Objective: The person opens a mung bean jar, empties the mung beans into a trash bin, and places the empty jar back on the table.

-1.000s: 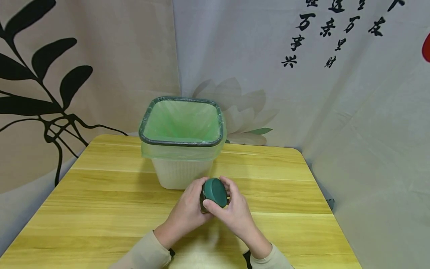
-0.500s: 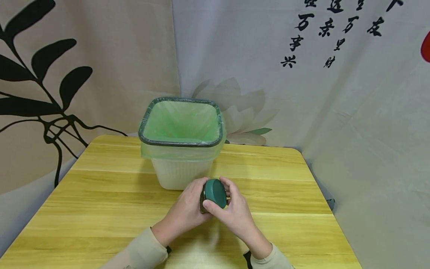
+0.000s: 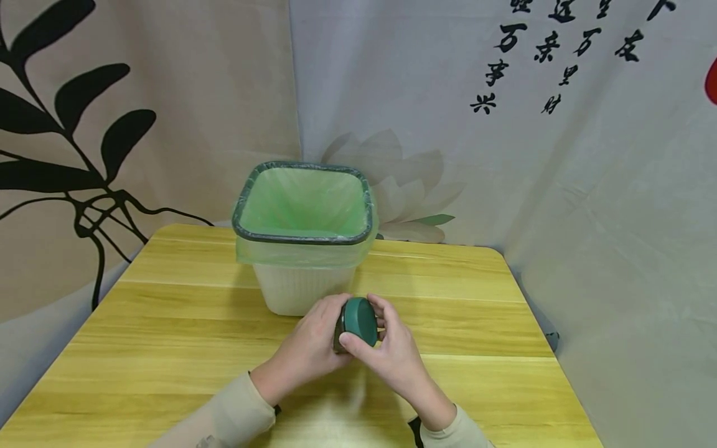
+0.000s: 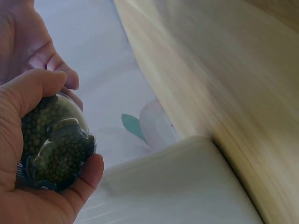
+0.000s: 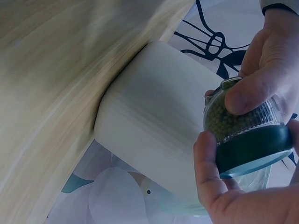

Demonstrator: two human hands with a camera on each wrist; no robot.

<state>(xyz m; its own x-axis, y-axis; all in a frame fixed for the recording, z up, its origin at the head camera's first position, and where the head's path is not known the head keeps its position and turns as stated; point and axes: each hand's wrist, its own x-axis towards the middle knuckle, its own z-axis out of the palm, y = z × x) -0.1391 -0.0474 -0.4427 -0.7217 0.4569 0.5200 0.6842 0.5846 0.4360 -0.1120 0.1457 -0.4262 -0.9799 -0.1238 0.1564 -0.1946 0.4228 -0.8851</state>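
Observation:
A small glass jar [image 5: 240, 123] full of little green beads, capped by a dark green lid [image 3: 360, 320], is held just above the yellow wooden table [image 3: 168, 323], in front of the bin. My left hand [image 3: 312, 345] wraps round the jar's glass body [image 4: 53, 142]; thumb and fingers curl about it. My right hand [image 3: 389, 351] grips the lid [image 5: 252, 149], thumb on its near rim and fingers over the far side. The jar tilts with its lid toward me.
A white square waste bin [image 3: 302, 283] lined with a green bag [image 3: 305, 202] stands at the table's middle back, right behind the hands. Printed cloth backdrops [image 3: 532, 155] close in the back and right side. Bare tabletop lies to either side.
The hands and jar stay in almost the same spot; the left forearm has shifted slightly left. The lid looks still seated on the jar.

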